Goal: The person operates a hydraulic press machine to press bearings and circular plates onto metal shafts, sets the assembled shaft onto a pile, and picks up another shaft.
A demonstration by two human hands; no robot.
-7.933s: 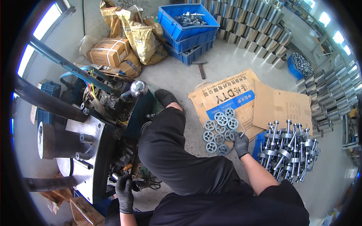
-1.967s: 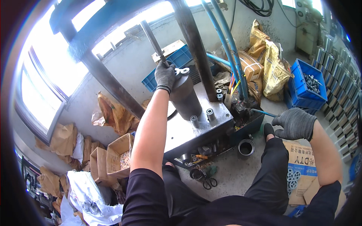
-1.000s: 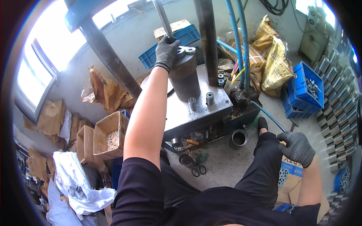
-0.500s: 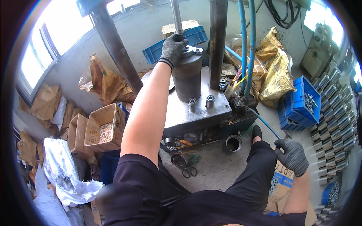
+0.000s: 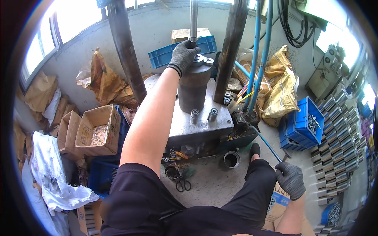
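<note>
My left hand (image 5: 183,56), in a grey glove, is closed at the lower end of an upright steel rod (image 5: 193,19). Its fingers wrap a small dark piece just under the rod's collar, mostly hidden by the glove. Below stands a dark steel cylinder (image 5: 192,92) with ring-shaped bearings (image 5: 207,61) on its top. Two small bearing-like metal cylinders (image 5: 213,114) stand upright on the steel press table (image 5: 181,129). At the lower right my right hand (image 5: 290,179), also gloved, grips the near end of a long blue lever (image 5: 266,144).
Dark press columns (image 5: 126,51) and blue pipes (image 5: 260,59) rise around the table. Cardboard boxes (image 5: 98,131) stand left; blue crates (image 5: 305,124) and stacked metal tubes (image 5: 334,149) stand right. A round metal can (image 5: 229,160) and scissors (image 5: 183,185) are on the floor.
The view has shifted slightly, moving the scene in the picture. Both hands keep their places, the left at the rod's end and the right on the lever.
</note>
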